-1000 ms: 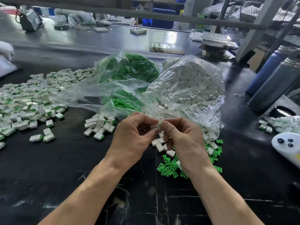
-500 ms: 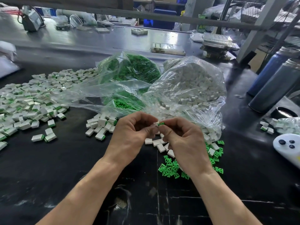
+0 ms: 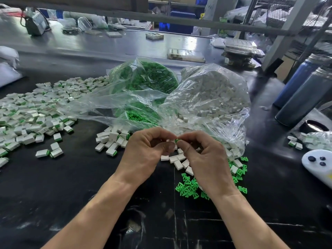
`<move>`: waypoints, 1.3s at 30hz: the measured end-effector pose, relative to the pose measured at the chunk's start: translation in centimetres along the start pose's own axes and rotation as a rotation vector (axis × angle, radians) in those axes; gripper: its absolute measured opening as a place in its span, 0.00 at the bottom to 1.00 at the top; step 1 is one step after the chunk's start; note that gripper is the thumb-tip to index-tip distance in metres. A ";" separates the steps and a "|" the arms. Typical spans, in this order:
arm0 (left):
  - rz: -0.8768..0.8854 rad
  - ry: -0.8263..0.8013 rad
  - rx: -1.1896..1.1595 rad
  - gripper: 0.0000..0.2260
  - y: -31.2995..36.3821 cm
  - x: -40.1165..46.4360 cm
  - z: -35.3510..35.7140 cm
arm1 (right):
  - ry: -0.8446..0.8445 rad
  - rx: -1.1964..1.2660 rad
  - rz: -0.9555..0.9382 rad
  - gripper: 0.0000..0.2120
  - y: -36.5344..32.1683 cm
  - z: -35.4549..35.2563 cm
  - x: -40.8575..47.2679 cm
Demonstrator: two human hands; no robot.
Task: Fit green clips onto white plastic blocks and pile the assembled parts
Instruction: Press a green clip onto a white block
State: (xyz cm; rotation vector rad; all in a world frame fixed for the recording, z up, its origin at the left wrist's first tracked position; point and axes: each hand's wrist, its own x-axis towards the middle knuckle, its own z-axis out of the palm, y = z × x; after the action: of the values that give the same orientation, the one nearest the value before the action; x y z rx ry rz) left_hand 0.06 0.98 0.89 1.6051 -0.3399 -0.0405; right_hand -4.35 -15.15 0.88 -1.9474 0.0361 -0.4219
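My left hand (image 3: 145,155) and my right hand (image 3: 206,159) meet fingertip to fingertip over the black table. A green clip (image 3: 177,140) shows between my right thumb and forefinger; the left fingers pinch a white block that is mostly hidden. Loose white blocks (image 3: 177,159) lie under my hands, and loose green clips (image 3: 188,187) lie below my right wrist. A small pile of assembled parts (image 3: 111,141) sits left of my left hand, and a large spread of assembled parts (image 3: 32,115) covers the far left.
A clear bag of green clips (image 3: 147,78) and a clear bag of white blocks (image 3: 212,97) lie open behind my hands. Two dark bottles (image 3: 305,97) stand at the right, with a white controller (image 3: 318,166) near the right edge. Trays (image 3: 185,54) sit further back.
My hands have risen slightly and the fingertips have drawn apart a little, so the green clip shows more between them. The piles and bags have not moved.
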 end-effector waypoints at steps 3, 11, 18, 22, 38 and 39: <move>-0.002 0.021 0.021 0.09 -0.1 0.1 -0.1 | 0.011 -0.011 -0.019 0.07 -0.1 0.0 0.0; 0.073 0.043 0.210 0.13 -0.7 -0.1 -0.2 | 0.055 -0.154 -0.073 0.05 -0.2 0.5 -0.2; 0.148 0.050 0.269 0.19 -0.8 0.3 0.0 | 0.085 -0.247 -0.154 0.05 -0.4 0.5 -0.3; 0.077 0.050 0.116 0.16 -0.6 0.2 -0.1 | 0.056 0.022 0.002 0.11 -0.4 0.5 -0.4; 0.079 -0.073 -0.194 0.04 -0.5 -0.3 1.8 | -0.115 0.462 0.280 0.30 -1.3 2.1 -0.7; 0.073 -0.091 -0.217 0.04 -0.4 -0.4 1.8 | -0.101 0.461 0.285 0.29 -1.4 2.2 -0.7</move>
State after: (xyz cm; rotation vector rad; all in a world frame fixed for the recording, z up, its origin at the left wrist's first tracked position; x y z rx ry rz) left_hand -0.71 -0.68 0.29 1.3777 -0.4491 -0.0916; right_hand -4.56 -12.54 1.16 -1.4783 0.1375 -0.1250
